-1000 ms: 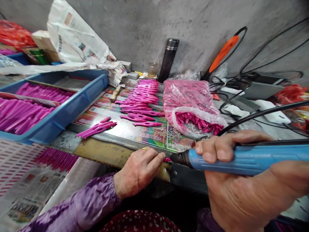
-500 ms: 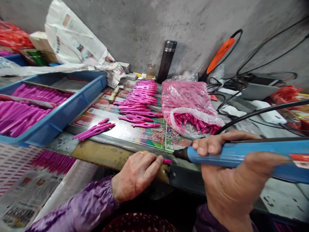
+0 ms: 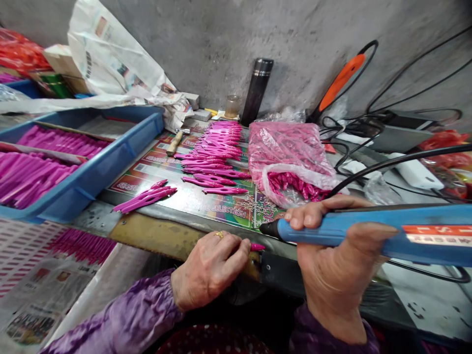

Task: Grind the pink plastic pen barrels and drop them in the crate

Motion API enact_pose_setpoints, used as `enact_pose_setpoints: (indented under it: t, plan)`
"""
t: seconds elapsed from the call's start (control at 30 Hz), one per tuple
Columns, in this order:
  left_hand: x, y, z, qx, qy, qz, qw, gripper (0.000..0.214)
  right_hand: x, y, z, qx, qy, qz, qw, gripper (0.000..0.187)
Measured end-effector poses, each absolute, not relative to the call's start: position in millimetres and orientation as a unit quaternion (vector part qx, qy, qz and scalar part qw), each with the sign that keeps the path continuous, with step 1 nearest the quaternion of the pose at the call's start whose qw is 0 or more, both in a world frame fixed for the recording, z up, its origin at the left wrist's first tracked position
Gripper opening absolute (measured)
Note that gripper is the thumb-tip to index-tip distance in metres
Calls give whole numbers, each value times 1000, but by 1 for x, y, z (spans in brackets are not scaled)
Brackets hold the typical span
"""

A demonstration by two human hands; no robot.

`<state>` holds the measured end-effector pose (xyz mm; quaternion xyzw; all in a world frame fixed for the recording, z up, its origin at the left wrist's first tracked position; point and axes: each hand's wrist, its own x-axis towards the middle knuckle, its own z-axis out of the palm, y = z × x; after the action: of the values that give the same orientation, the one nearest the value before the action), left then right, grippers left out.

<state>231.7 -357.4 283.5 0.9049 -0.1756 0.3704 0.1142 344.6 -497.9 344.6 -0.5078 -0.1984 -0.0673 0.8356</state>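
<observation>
Magenta plastic piece point(image 3: 257, 247), small and pointed, sticks out from the fingertips of the person's left hand point(image 3: 210, 270), held in a firm pinch just above the yellowed metal edge point(image 3: 155, 236) of the work surface. A gold ring point(image 3: 219, 235) sits on one finger, and a purple satin sleeve point(image 3: 125, 314) covers the forearm. The right hand point(image 3: 332, 265) has a clenched grip on a blue-handled corded tool point(image 3: 332, 232), whose dark tip point(image 3: 268, 228) points toward the piece and sits just beside it, with no clear contact. The two hands are holding piece and tip close together, at work on this single item. From the hands, a printed board point(image 3: 147, 184) lies at twelve o'clock, bearing rows of magenta pieces point(image 3: 210, 167) and a scatter of tiny silver beads point(image 3: 254, 204). A clear bag of magenta pieces point(image 3: 287, 152) sits at one o'clock, and a blue tray point(image 3: 92, 169) filled with more pieces lies at ten o'clock. Newspaper point(image 3: 37, 295) spreads at eight o'clock. A black flask point(image 3: 256, 86) stands farther out at twelve o'clock against the concrete wall point(image 3: 191, 44).
</observation>
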Motion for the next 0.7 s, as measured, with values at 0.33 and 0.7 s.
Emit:
enact_pose_setpoints:
  t: [0.33, 0.7]
  plan:
    - [234, -359, 282, 890, -174, 396, 142, 19, 344, -507, 353, -532, -168, -67, 827, 65]
    - [233, -359, 286, 903, -173, 386, 72, 24, 343, -514, 359, -509, -170, -28, 844, 62]
